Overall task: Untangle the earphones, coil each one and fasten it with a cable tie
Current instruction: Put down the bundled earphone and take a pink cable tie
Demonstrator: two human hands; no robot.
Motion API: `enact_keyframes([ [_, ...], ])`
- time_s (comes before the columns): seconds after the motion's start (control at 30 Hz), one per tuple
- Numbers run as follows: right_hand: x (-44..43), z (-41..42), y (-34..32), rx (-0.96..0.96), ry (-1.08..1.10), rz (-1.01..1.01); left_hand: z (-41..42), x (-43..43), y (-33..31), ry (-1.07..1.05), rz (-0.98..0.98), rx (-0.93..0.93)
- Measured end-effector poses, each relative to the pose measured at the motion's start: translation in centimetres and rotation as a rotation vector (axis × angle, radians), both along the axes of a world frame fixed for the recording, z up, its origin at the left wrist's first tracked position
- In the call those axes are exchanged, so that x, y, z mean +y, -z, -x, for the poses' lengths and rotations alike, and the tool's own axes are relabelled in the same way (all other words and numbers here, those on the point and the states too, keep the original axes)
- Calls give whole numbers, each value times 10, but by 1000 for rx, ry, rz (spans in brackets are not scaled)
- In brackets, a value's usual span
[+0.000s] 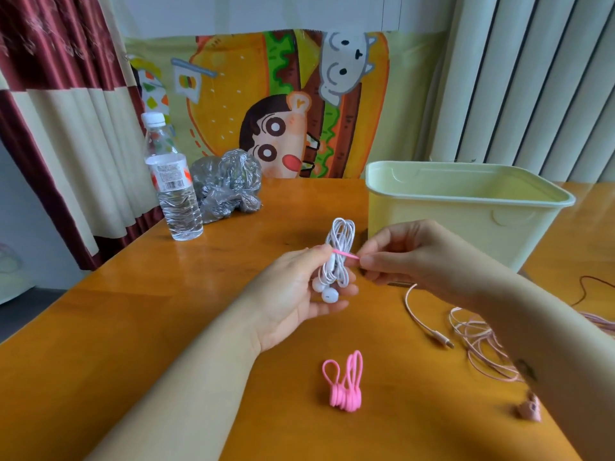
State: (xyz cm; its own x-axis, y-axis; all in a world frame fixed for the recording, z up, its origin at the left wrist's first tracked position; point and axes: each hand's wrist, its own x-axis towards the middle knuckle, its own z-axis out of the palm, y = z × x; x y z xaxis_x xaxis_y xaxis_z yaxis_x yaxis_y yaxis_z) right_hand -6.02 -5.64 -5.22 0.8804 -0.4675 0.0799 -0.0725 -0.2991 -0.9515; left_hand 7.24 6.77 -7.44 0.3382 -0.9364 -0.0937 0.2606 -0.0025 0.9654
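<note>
Above the wooden surface (133, 327) our left hand (293, 294) has its grip closed round the coiled white earphones (339, 254), light, soft and springy, best pinched mid-bundle; our right hand (409, 257) pinches the thin, stretchy pink tie (346, 254) crossing them

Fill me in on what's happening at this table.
A person is tidying earphones. The left hand holds a coiled white earphone, while the right hand pulls a pink cable tie across it. More pink ties and an uncoiled pink earphone lie on the wooden table.
</note>
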Motion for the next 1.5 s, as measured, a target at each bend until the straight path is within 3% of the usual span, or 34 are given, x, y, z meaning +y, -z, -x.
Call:
enact_keyframes([
  [0.23,-8,1,7,60,-122,-164,6,-3,0,-29,110,23],
  [0.4,-10,2,5,91,-146,-208,10,-1,3,62,143,-122],
  [0.47,-12,5,3,89,-157,-224,8,0,2,118,134,-242],
  [0.6,-13,8,2,169,-184,-237,7,5,-2,207,-44,-731],
  [0.77,-1,0,-1,270,72,184,8,6,2,196,-80,-925],
  [0.97,39,-6,-7,81,370,848,6,3,3,16,-39,-728],
  [1.07,45,-10,1,-10,401,1008,9,2,2,-52,-56,-604],
  [1.17,36,-11,7,-100,412,910,10,-1,3,-85,-42,-497],
  [1.27,35,-15,12,-191,399,727,9,-3,6,-180,-32,-512],
  [1.37,34,-18,16,-221,393,542,5,-8,10,-321,-4,-671],
  [1.5,27,-17,13,-203,367,143,5,-9,13,-357,72,-939],
])
